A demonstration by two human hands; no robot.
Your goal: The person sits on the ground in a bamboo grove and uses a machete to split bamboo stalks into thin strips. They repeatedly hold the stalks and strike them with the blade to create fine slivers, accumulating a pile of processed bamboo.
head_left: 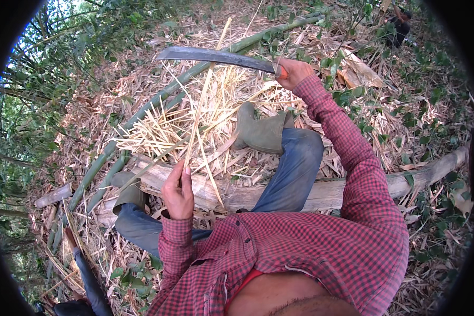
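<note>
My right hand (297,72) is closed around the orange handle of a machete (216,56). Its long, dark, slightly curved blade points left, lying across the upper part of a thin pale bamboo strip (201,102). I cannot tell whether blade and strip touch. Lower down, my left hand (178,194) pinches the near end of that strip between thumb and fingers, and the strip slants up and away from me. Beyond my left hand, a heap of split bamboo strips (158,129) covers the ground.
Between my legs runs a weathered log (332,198). Long green bamboo poles (166,94) slant across the ground beyond it. My green boots (263,132) flank the strips. One person (399,27) is at the far right; another person's arm (89,276) shows at lower left. Dry leaves surround everything.
</note>
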